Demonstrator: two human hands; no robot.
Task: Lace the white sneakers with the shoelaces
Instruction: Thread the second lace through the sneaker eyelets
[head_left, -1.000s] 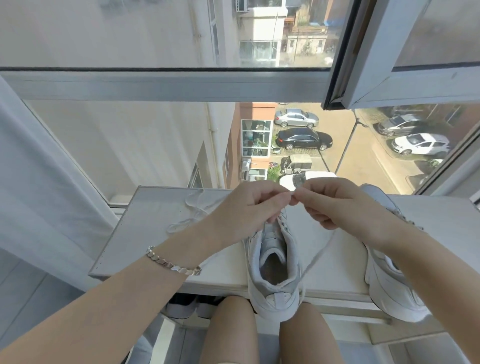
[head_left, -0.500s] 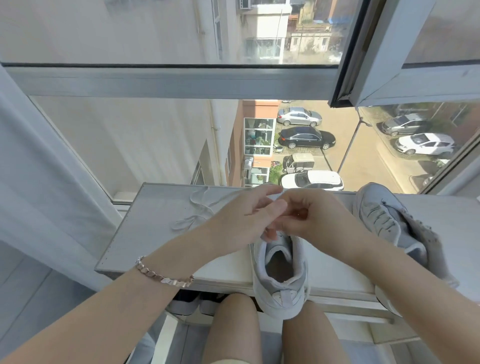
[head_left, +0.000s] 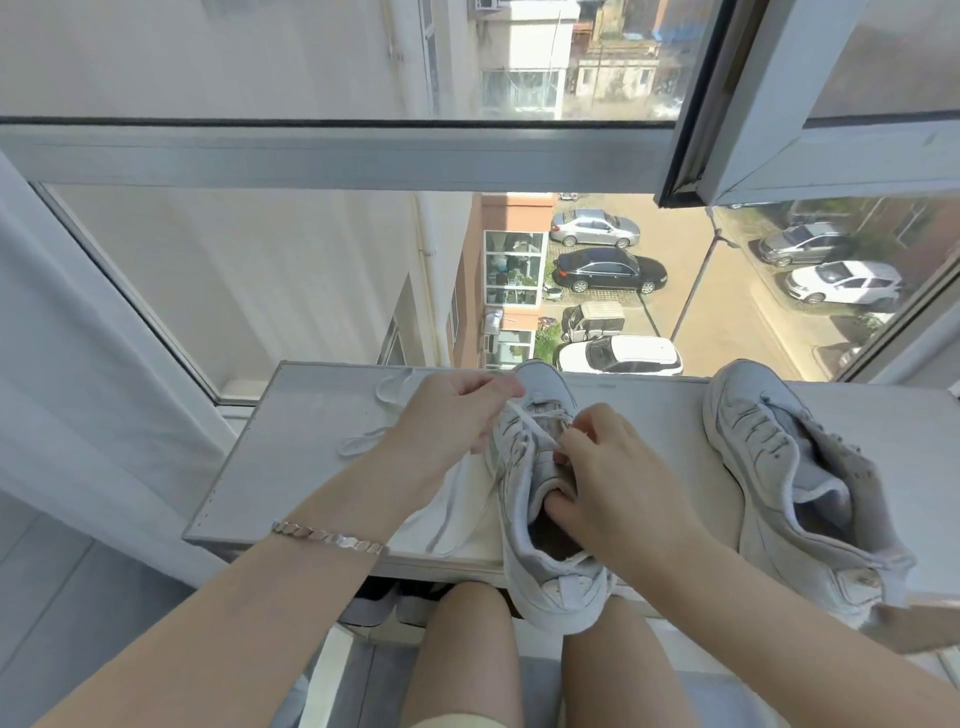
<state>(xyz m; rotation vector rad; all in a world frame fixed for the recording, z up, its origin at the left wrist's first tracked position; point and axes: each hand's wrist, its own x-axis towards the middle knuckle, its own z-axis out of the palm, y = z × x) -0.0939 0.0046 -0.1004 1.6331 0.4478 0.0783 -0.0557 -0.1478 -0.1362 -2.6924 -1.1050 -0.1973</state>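
Note:
A white sneaker (head_left: 540, 566) lies toe-away on the white ledge (head_left: 291, 452), its heel hanging over the near edge above my knees. A white shoelace (head_left: 530, 421) crosses its front eyelets. My left hand (head_left: 452, 421) pinches one end of this lace above the sneaker's left side. My right hand (head_left: 608, 478) rests on the tongue, with fingers pressed at the right eyelets and the thumb inside the opening. A second white sneaker (head_left: 779, 478), without a lace, lies on the ledge to the right. A spare white shoelace (head_left: 374, 415) lies loose on the ledge behind my left hand.
The ledge runs under a large window (head_left: 260, 270); an open sash frame (head_left: 727, 104) hangs at upper right. A white curtain (head_left: 62, 364) hangs at left. Dark shoes (head_left: 384, 603) sit on the floor below the ledge.
Both hands have come down from pinching the lace together above the sneaker. The left now draws the lace leftward; the right has dropped onto the tongue and eyelets.

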